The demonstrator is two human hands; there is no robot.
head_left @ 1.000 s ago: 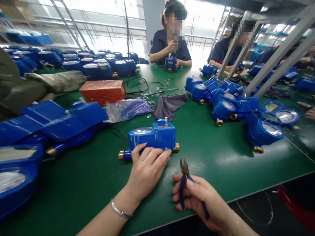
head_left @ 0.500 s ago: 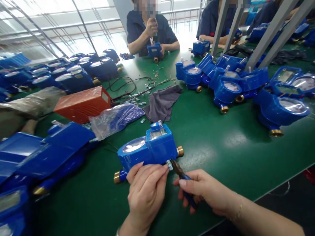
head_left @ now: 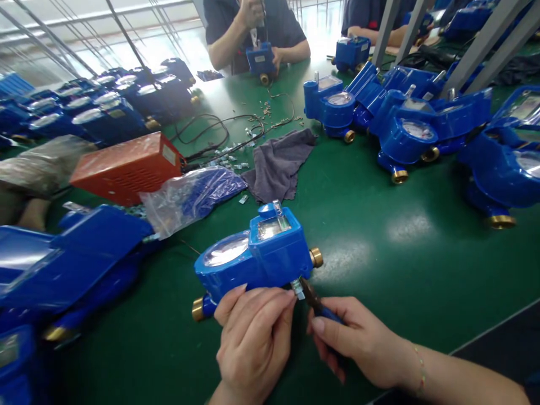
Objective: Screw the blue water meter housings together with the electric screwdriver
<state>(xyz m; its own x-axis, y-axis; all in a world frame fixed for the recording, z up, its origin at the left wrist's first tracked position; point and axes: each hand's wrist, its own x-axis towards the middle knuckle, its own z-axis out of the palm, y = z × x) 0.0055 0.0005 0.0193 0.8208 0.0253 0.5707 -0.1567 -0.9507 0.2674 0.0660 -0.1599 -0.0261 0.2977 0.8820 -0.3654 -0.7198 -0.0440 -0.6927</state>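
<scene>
A blue water meter (head_left: 253, 256) with brass end fittings lies in front of me on the green table. My left hand (head_left: 255, 332) is closed along its near side, fingertips pinching a small clear plastic seal (head_left: 298, 289) by the meter's lower right corner. My right hand (head_left: 358, 337) grips a pair of pliers (head_left: 323, 308) with dark jaws and blue handles. The jaws touch or nearly touch the seal; whether they bite on it I cannot tell. My left palm is turned away, so anything inside it is hidden.
More blue meters stand at left (head_left: 84, 253) and right (head_left: 405, 132). Beyond mine lie an orange box (head_left: 126, 169) with a cable, a plastic bag (head_left: 189, 194), a grey cloth (head_left: 280, 163) and scattered seals. A co-worker (head_left: 257, 45) across the table holds a meter and a tool.
The view has tilted down and shifted slightly. My right hand with the pliers has turned a little, the jaws staying beside the seal. My left hand keeps its pinch.
</scene>
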